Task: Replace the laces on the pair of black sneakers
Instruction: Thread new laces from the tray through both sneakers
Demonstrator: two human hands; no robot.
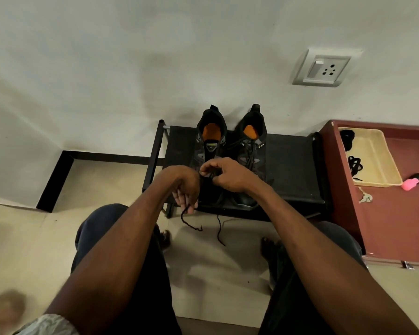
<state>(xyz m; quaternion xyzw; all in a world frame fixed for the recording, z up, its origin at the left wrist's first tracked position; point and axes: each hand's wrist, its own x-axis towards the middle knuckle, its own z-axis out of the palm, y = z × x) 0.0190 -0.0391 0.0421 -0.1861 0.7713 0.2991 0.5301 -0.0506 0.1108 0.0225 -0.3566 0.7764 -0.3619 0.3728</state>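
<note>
thin crinkled black lace (191,223)

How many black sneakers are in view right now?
2. Both stand side by side on the black rack: the left sneaker, whose toe the hands cover, and the right sneaker, still laced.
</note>
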